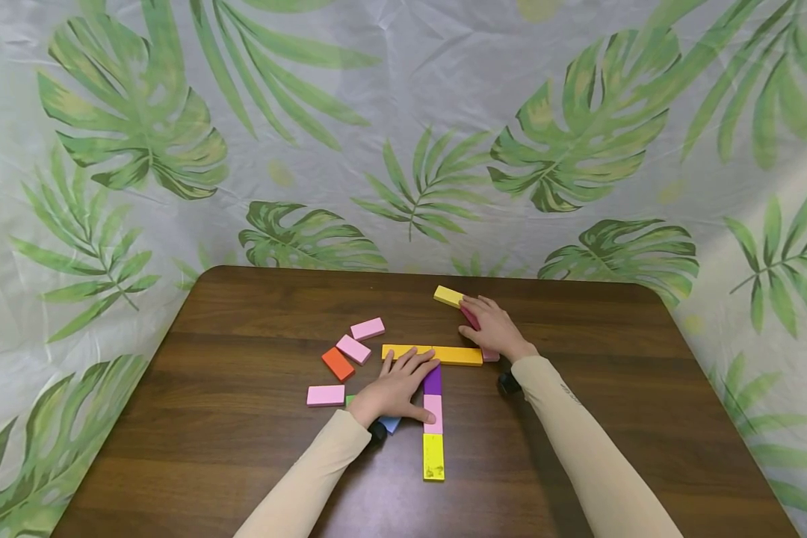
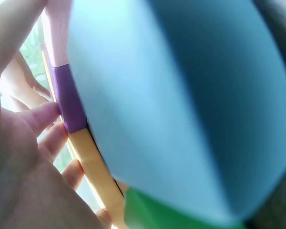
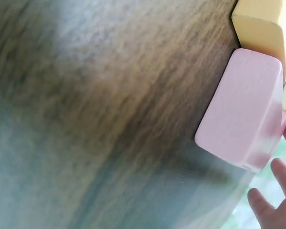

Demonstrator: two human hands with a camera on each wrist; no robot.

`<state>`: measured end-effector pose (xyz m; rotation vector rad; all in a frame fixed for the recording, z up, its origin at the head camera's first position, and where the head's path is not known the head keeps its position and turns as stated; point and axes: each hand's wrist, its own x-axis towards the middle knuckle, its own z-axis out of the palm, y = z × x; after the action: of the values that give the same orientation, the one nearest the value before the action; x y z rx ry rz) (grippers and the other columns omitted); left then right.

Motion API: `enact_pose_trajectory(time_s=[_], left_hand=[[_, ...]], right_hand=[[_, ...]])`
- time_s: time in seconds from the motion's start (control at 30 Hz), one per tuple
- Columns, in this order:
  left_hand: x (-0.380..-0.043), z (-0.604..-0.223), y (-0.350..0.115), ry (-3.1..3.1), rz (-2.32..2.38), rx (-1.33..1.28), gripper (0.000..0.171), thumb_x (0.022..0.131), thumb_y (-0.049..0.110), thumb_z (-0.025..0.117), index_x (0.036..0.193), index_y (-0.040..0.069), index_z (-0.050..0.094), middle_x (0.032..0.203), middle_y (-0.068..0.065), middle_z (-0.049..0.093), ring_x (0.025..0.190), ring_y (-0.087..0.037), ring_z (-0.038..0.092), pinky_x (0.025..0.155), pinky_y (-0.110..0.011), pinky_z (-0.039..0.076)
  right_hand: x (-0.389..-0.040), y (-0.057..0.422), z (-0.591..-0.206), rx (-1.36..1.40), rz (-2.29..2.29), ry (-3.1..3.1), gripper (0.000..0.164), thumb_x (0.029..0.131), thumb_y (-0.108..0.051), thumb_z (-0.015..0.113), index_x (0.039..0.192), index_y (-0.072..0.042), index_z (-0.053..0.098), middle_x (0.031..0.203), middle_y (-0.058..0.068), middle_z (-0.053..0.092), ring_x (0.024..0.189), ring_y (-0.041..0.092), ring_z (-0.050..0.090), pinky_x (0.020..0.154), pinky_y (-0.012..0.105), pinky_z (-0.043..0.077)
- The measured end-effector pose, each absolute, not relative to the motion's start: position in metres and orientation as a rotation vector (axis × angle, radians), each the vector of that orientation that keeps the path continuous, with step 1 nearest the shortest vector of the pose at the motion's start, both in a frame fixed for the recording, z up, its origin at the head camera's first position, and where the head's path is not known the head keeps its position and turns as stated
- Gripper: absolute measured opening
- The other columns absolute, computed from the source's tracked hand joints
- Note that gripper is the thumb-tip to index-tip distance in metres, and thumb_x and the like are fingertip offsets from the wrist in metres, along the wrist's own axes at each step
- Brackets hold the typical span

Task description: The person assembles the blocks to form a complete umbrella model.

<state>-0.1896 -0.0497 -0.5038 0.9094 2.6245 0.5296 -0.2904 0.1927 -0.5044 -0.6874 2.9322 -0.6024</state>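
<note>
My left hand [image 1: 398,387] lies spread over wooden blocks, fingertips on the left orange block [image 1: 398,351] and the purple block [image 1: 432,381]. Its thumb rests at the light pink block [image 1: 433,407] below. Under that palm, a blue block [image 1: 390,424] and a green block [image 2: 157,212] are partly covered. Over at the upper right, my right hand [image 1: 496,329] reaches across a dark pink block [image 1: 470,318], thumb and fingertips at its edges. Beyond it sits a pale yellow block [image 1: 447,296]. A pink block [image 3: 243,105] fills the right wrist view, close by the spread fingers.
The right orange block [image 1: 459,356] continues the upper row. A bright yellow block [image 1: 433,457] ends the column nearest me. Several loose pieces lie left of the row, including a red-orange block [image 1: 338,365] and a pink block [image 1: 326,396]. A leaf-print cloth [image 1: 403,149] hangs behind the table.
</note>
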Motion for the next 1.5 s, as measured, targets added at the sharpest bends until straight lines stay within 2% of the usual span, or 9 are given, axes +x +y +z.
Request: enact_pose_trajectory(time_s=[0.37,0.67,1.03,1.5], left_hand=[[-0.19,-0.504,-0.05,2.63,0.538,0.921,0.095,0.078,0.054,0.072,0.151,0.013,0.029,0.157,-0.004,0.02,0.144,-0.03,0.009,0.11,-0.059,0.001],[-0.19,-0.504,-0.051,2.628,0.546,0.914,0.095,0.077,0.054,0.073,0.151,0.013,0.029,0.157,-0.005,0.02,0.144,-0.03,0.01,0.11,-0.06,0.002],[-0.191,-0.503,-0.05,2.623,0.536,0.911,0.095,0.078,0.054,0.072,0.151,0.014,0.028,0.157,-0.004,0.019,0.144,-0.029,0.009,0.11,-0.059,0.001],[-0.19,-0.504,-0.05,2.628,0.537,0.924,0.094,0.078,0.053,0.072,0.151,0.013,0.029,0.157,-0.004,0.02,0.144,-0.03,0.01,0.11,-0.059,0.002]], right_hand=[[-0.279,0.207,-0.504,-0.673,-0.763,2.922,0.064,0.088,-0.019,0.064,0.143,0.003,0.04,0.148,0.02,0.034,0.134,0.04,0.032,0.106,0.055,0.028],[-0.275,0.211,-0.509,-0.681,-0.71,2.909,0.065,0.086,-0.023,0.064,0.142,0.004,0.042,0.149,0.02,0.034,0.132,0.037,0.034,0.106,0.05,0.03],[-0.273,0.211,-0.508,-0.699,-0.702,2.934,0.065,0.086,-0.021,0.065,0.141,0.005,0.042,0.148,0.02,0.035,0.13,0.038,0.036,0.105,0.051,0.031],[-0.289,0.196,-0.505,-0.755,-0.561,2.929,0.065,0.09,-0.026,0.063,0.144,0.002,0.039,0.15,0.018,0.032,0.137,0.041,0.025,0.106,0.06,0.023]])
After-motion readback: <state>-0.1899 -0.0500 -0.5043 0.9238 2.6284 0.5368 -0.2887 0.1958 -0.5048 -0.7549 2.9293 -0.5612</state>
